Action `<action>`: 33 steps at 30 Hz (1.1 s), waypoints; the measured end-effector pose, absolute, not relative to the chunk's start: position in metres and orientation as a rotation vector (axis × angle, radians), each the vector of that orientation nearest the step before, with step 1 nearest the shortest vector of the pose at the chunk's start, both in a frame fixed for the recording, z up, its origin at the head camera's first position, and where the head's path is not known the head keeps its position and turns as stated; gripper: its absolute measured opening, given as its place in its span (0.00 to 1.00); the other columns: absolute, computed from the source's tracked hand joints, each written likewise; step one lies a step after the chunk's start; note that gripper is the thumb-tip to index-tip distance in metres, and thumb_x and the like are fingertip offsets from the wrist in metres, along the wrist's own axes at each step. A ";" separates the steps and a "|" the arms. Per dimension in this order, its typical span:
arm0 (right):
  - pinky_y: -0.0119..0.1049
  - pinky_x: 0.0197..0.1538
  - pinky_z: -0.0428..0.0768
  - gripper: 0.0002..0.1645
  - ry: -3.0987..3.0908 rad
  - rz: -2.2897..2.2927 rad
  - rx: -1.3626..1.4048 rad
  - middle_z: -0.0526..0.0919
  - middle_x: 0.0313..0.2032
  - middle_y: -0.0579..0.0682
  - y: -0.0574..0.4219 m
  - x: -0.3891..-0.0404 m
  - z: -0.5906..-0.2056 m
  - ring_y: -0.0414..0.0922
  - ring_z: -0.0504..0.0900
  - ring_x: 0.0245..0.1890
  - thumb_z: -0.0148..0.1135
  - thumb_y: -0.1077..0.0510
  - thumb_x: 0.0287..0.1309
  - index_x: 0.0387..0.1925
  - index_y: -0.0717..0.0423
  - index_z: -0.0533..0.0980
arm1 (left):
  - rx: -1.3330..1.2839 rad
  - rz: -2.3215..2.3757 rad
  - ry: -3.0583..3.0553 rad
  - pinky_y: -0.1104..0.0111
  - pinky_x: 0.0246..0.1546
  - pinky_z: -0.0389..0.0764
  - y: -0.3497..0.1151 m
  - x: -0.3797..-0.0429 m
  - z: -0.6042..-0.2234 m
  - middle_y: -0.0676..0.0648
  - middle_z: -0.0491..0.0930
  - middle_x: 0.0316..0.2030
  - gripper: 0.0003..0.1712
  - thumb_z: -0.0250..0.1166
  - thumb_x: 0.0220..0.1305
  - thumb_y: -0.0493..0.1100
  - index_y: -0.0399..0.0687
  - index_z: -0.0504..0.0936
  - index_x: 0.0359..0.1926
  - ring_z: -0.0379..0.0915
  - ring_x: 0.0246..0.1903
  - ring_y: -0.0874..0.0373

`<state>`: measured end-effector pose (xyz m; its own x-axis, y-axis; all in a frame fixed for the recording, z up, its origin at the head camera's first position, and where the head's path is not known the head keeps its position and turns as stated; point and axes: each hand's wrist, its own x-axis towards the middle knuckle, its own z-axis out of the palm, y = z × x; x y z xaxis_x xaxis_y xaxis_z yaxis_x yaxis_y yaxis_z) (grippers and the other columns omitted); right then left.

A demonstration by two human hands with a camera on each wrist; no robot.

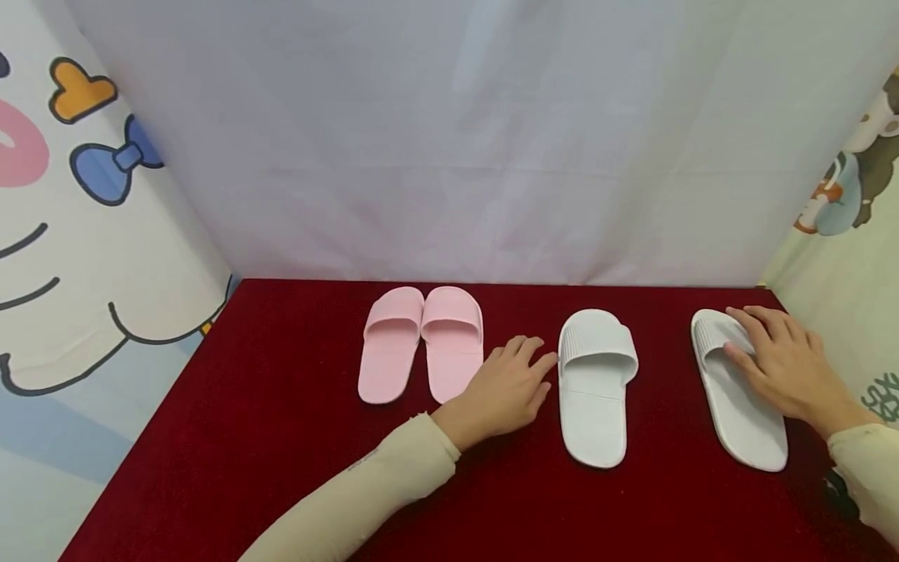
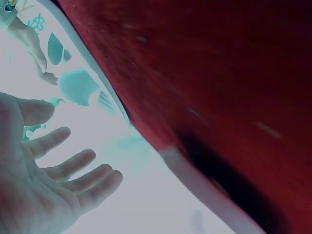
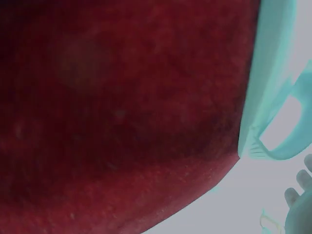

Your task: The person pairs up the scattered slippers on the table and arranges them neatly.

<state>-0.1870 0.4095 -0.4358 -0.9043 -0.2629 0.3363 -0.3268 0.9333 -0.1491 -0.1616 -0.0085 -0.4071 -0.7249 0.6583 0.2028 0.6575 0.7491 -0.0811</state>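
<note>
Long white ribbed-strap slipper (image 1: 746,425) lies under the right grip (image 1: 788,370), toe pointing ahead. Its matching white slipper (image 1: 593,414) sits beside the left grip (image 1: 504,389). Both grips' fingers are apart.

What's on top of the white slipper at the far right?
The right hand is over the white slipper, hiding part of its strap and footbed; anything beneath the hand can't be seen.

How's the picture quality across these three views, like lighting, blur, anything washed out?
Head view: soft, even light, white slippers clearly outlined; left wrist view: bright area around the left hand washed out, dark shadow on the red surface; right wrist view: slipper tinted cyan, the surface dim and soft, little fine texture visible.
</note>
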 end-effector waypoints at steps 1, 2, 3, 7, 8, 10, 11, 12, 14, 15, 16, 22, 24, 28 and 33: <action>0.67 0.51 0.56 0.31 -2.782 0.288 0.425 0.61 0.65 0.65 0.410 -0.187 -0.437 0.68 0.58 0.63 0.50 0.47 0.73 0.71 0.53 0.60 | -1.042 -0.001 -2.739 0.61 0.56 0.78 -0.003 -0.163 -0.407 0.46 0.71 0.63 0.23 0.54 0.73 0.52 0.55 0.71 0.65 0.68 0.62 0.51; 0.68 0.52 0.55 0.31 -2.794 0.283 0.413 0.60 0.65 0.66 0.411 -0.186 -0.438 0.68 0.57 0.63 0.49 0.46 0.73 0.71 0.53 0.59 | -1.043 -0.003 -2.752 0.61 0.55 0.78 0.003 -0.165 -0.408 0.46 0.71 0.63 0.23 0.53 0.73 0.52 0.55 0.71 0.66 0.68 0.62 0.51; 0.68 0.52 0.55 0.32 -2.803 0.284 0.402 0.60 0.66 0.67 0.411 -0.186 -0.438 0.69 0.57 0.63 0.48 0.46 0.73 0.71 0.53 0.59 | -1.043 0.002 -2.762 0.62 0.54 0.79 0.008 -0.166 -0.408 0.46 0.71 0.62 0.23 0.53 0.73 0.53 0.55 0.70 0.66 0.68 0.61 0.52; 0.70 0.54 0.52 0.32 -2.837 0.281 0.354 0.56 0.67 0.69 0.412 -0.183 -0.440 0.72 0.55 0.64 0.46 0.44 0.73 0.71 0.53 0.58 | -1.024 0.058 -2.797 0.64 0.51 0.79 0.026 -0.172 -0.409 0.47 0.71 0.62 0.24 0.52 0.74 0.55 0.57 0.67 0.67 0.69 0.60 0.53; 0.70 0.53 0.52 0.32 -2.845 0.286 0.343 0.56 0.67 0.70 0.411 -0.183 -0.440 0.72 0.54 0.64 0.46 0.44 0.74 0.71 0.53 0.58 | -1.011 0.076 -2.800 0.64 0.50 0.79 0.030 -0.174 -0.410 0.47 0.71 0.63 0.25 0.52 0.74 0.55 0.57 0.66 0.67 0.68 0.60 0.53; 0.71 0.53 0.51 0.31 -2.864 0.302 0.329 0.55 0.67 0.71 0.410 -0.183 -0.441 0.73 0.54 0.64 0.45 0.44 0.74 0.71 0.53 0.58 | -0.982 0.105 -2.806 0.64 0.50 0.78 0.038 -0.179 -0.411 0.47 0.70 0.63 0.26 0.51 0.74 0.57 0.58 0.65 0.69 0.68 0.60 0.53; 0.71 0.53 0.51 0.32 -2.876 0.314 0.321 0.55 0.68 0.71 0.410 -0.184 -0.442 0.74 0.53 0.64 0.44 0.44 0.74 0.71 0.53 0.58 | -0.968 0.110 -2.806 0.64 0.50 0.78 0.042 -0.181 -0.411 0.47 0.70 0.63 0.27 0.51 0.74 0.57 0.58 0.64 0.69 0.68 0.60 0.53; 0.71 0.53 0.51 0.32 -2.889 0.324 0.313 0.54 0.68 0.72 0.409 -0.185 -0.443 0.74 0.53 0.64 0.43 0.43 0.75 0.72 0.53 0.57 | -0.957 0.114 -2.807 0.64 0.50 0.78 0.046 -0.184 -0.412 0.47 0.69 0.64 0.28 0.51 0.74 0.58 0.58 0.63 0.70 0.67 0.61 0.52; 0.72 0.54 0.50 0.32 -2.908 0.344 0.292 0.53 0.68 0.73 0.408 -0.187 -0.443 0.75 0.53 0.64 0.41 0.43 0.75 0.73 0.53 0.56 | -0.935 0.110 -2.822 0.64 0.52 0.77 0.052 -0.188 -0.413 0.46 0.68 0.65 0.29 0.49 0.75 0.59 0.59 0.61 0.71 0.66 0.63 0.52; 0.72 0.54 0.49 0.32 -2.913 0.355 0.285 0.54 0.68 0.73 0.407 -0.187 -0.443 0.75 0.54 0.64 0.41 0.43 0.75 0.73 0.53 0.55 | -0.924 0.100 -2.833 0.63 0.53 0.77 0.055 -0.191 -0.414 0.46 0.67 0.66 0.29 0.48 0.75 0.59 0.59 0.60 0.72 0.65 0.65 0.51; 0.72 0.54 0.50 0.33 -2.915 0.360 0.281 0.54 0.68 0.74 0.406 -0.188 -0.443 0.75 0.54 0.64 0.40 0.43 0.76 0.73 0.53 0.55 | -0.914 0.089 -2.847 0.63 0.55 0.77 0.058 -0.192 -0.416 0.45 0.65 0.67 0.30 0.47 0.75 0.60 0.60 0.59 0.73 0.63 0.66 0.50; 0.69 0.52 0.52 0.33 -2.908 0.390 0.306 0.62 0.65 0.73 0.403 -0.189 -0.444 0.70 0.61 0.62 0.40 0.45 0.76 0.73 0.56 0.54 | -0.905 0.036 -2.928 0.59 0.63 0.73 0.066 -0.199 -0.426 0.45 0.59 0.73 0.30 0.40 0.77 0.61 0.69 0.51 0.77 0.55 0.74 0.46; 0.68 0.52 0.52 0.32 -2.911 0.401 0.313 0.63 0.64 0.72 0.404 -0.188 -0.445 0.70 0.63 0.61 0.39 0.46 0.77 0.73 0.56 0.54 | -0.920 0.002 -2.938 0.60 0.61 0.74 0.068 -0.199 -0.429 0.45 0.58 0.72 0.30 0.39 0.78 0.61 0.71 0.51 0.76 0.55 0.73 0.47; 0.69 0.51 0.52 0.30 -2.926 0.434 0.320 0.64 0.64 0.72 0.407 -0.186 -0.444 0.70 0.63 0.61 0.36 0.49 0.78 0.74 0.55 0.55 | -0.943 -0.105 -2.946 0.62 0.59 0.75 0.073 -0.198 -0.434 0.43 0.57 0.72 0.29 0.40 0.78 0.59 0.68 0.53 0.76 0.55 0.73 0.48; 0.69 0.50 0.52 0.29 -2.938 0.476 0.349 0.63 0.65 0.73 0.410 -0.185 -0.443 0.70 0.61 0.61 0.39 0.51 0.77 0.74 0.54 0.55 | -0.972 -0.162 -2.924 0.62 0.65 0.72 0.077 -0.200 -0.434 0.41 0.55 0.74 0.28 0.40 0.79 0.57 0.60 0.57 0.74 0.53 0.75 0.46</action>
